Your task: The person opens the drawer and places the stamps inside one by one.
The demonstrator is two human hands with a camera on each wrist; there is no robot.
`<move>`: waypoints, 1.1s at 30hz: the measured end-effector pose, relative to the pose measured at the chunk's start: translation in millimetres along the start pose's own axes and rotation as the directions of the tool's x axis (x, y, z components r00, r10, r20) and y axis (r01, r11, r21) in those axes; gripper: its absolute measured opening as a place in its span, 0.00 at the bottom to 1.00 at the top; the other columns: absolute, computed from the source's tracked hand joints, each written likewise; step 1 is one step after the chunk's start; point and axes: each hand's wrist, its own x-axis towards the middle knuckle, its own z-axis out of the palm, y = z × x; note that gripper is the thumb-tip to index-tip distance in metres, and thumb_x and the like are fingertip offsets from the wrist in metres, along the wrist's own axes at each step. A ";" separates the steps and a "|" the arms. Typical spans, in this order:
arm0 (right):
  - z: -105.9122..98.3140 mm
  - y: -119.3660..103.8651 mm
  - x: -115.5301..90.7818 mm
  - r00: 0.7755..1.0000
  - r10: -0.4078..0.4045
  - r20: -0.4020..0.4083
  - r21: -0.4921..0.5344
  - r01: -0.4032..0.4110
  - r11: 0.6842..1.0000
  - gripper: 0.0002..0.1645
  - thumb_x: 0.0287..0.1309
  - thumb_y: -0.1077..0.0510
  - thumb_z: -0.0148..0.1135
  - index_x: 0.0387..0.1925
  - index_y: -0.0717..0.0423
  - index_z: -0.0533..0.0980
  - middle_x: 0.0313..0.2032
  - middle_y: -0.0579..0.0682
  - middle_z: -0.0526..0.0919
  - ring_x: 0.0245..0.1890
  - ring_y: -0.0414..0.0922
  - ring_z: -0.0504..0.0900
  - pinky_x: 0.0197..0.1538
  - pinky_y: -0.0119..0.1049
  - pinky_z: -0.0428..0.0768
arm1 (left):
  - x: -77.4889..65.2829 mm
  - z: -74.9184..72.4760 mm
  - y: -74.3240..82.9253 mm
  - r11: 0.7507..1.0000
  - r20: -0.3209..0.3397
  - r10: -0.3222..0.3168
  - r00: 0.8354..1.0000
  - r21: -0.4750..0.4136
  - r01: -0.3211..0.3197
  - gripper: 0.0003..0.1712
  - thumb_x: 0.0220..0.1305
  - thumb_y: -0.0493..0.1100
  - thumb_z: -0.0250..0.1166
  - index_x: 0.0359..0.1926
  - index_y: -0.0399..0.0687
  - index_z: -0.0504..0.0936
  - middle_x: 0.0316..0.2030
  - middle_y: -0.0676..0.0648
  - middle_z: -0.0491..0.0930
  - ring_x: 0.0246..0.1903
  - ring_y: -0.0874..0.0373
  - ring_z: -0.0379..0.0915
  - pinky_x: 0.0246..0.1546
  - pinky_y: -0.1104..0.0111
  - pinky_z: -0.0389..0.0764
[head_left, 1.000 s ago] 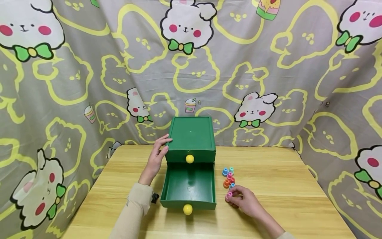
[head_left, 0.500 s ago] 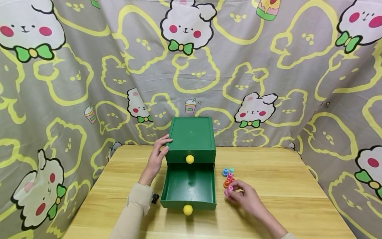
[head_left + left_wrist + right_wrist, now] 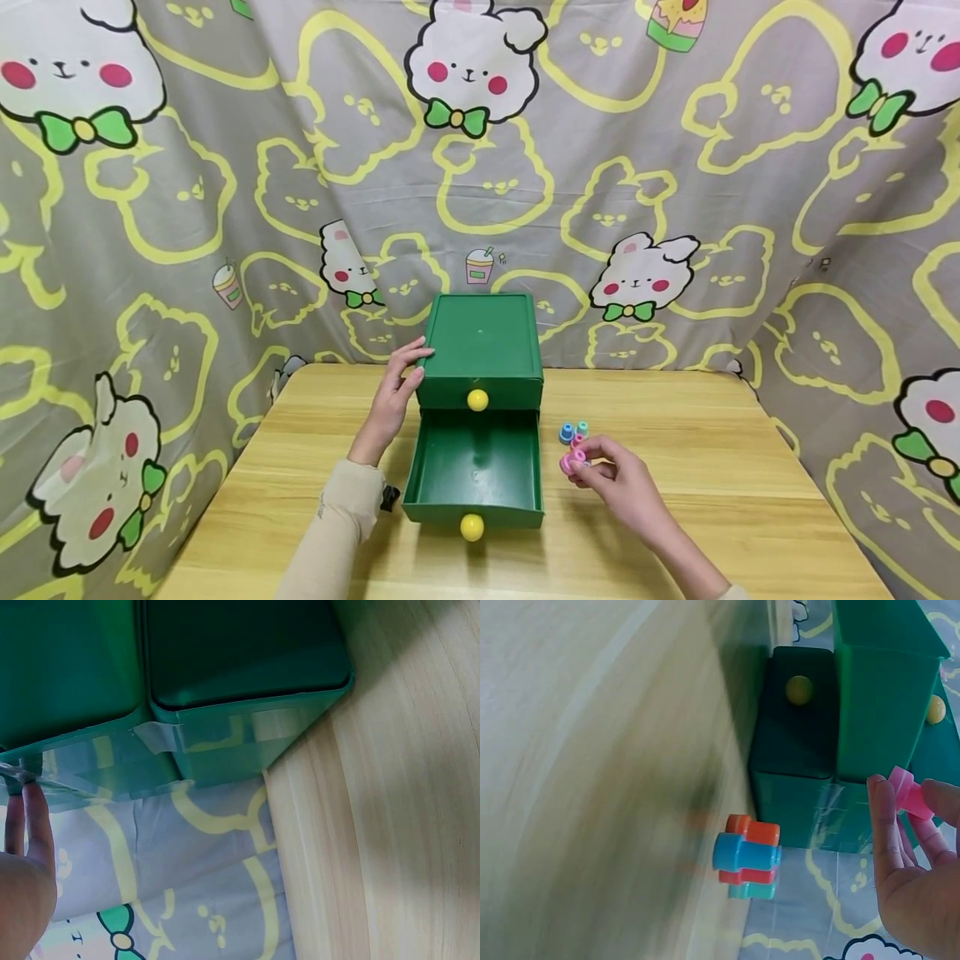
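The left hand, fingers fairly straight and spread, rests against the left side of a green plastic drawer cabinet, gripping nothing. Behind it runs a beige sleeve, and just right of the cuff sits a small black object, too small to make out. In the left wrist view, clear tape crosses the cabinet side near those fingers.

Right of the left hand, the cabinet's top drawer front is closed, with a round yellow knob; beneath it, a green plastic drawer stands out toward the person, between the two hands, its own round yellow knob in front.

Farther right, just beyond the right fingertips, a blue stepped plastic peg and a pale teal one stand on the light wooden table. The right wrist view also shows an orange peg in this cluster, well apart from the hand.

The right hand pinches a pink stepped plastic peg between thumb and fingers, raised off the table, to the right of the open drawer.
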 end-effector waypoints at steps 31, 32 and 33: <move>37.5 -45.5 16.3 0.992 -0.123 0.031 -0.078 0.125 0.989 0.09 0.63 0.54 0.73 0.42 0.50 0.83 0.39 0.49 0.89 0.37 0.55 0.88 0.39 0.33 0.85 | 1.2 -0.9 -0.7 1.000 -0.006 0.006 1.000 0.011 -0.006 0.20 0.81 0.38 0.49 0.68 0.45 0.74 0.77 0.45 0.60 0.71 0.53 0.59 0.63 0.52 0.66; 39.5 -46.5 17.5 0.991 -0.130 0.042 -0.075 0.133 0.988 0.08 0.63 0.54 0.73 0.42 0.50 0.83 0.39 0.49 0.89 0.37 0.56 0.88 0.40 0.33 0.85 | 1.2 -0.5 -1.3 1.000 -0.007 0.007 1.000 0.007 -0.007 0.20 0.81 0.38 0.49 0.68 0.45 0.74 0.77 0.45 0.60 0.71 0.53 0.59 0.63 0.51 0.65; 41.6 -47.3 18.8 0.988 -0.144 0.058 -0.074 0.148 0.986 0.08 0.63 0.54 0.73 0.42 0.50 0.83 0.40 0.49 0.89 0.37 0.56 0.88 0.40 0.33 0.85 | 1.1 -0.1 -1.7 1.000 -0.009 0.002 1.000 -0.002 -0.002 0.20 0.81 0.37 0.49 0.67 0.45 0.75 0.77 0.46 0.60 0.71 0.53 0.59 0.64 0.50 0.64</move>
